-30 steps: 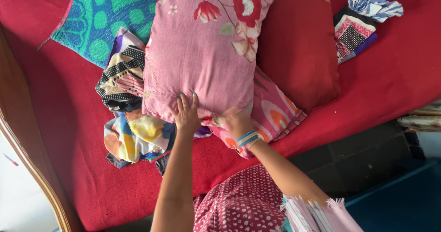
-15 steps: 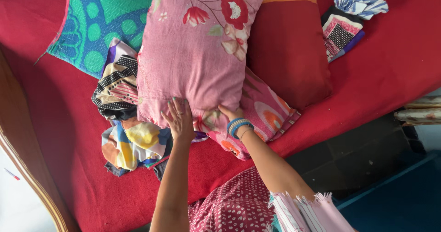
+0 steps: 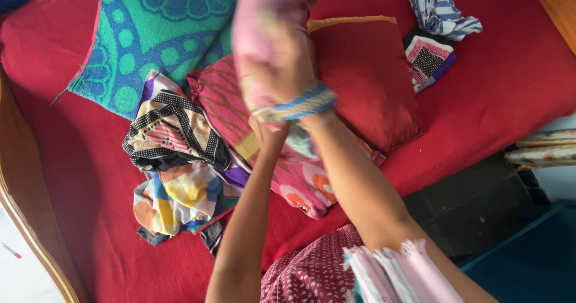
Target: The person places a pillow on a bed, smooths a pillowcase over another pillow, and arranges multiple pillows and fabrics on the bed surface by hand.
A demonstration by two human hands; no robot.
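A pink floral pillow (image 3: 267, 21) is raised off the bed towards the camera and is blurred. My right hand (image 3: 282, 78), with blue bangles at the wrist, grips its near end. My left hand (image 3: 269, 136) reaches up under the same end and is partly hidden behind my right wrist. Below them a second pink patterned pillow (image 3: 231, 108) lies uncovered on the red bed sheet (image 3: 78, 159).
A red pillow (image 3: 363, 75) lies to the right, a green and blue mat (image 3: 156, 33) at the back left. Crumpled patterned clothes (image 3: 174, 141) are heaped on the left. A striped cloth (image 3: 438, 9) and a folded cloth (image 3: 426, 57) lie at the far right. A wooden bed frame (image 3: 27, 231) runs along the left.
Both hands have lifted the pink floral pillow up off the pile towards the camera, which uncovers the patterned pillow beneath it.
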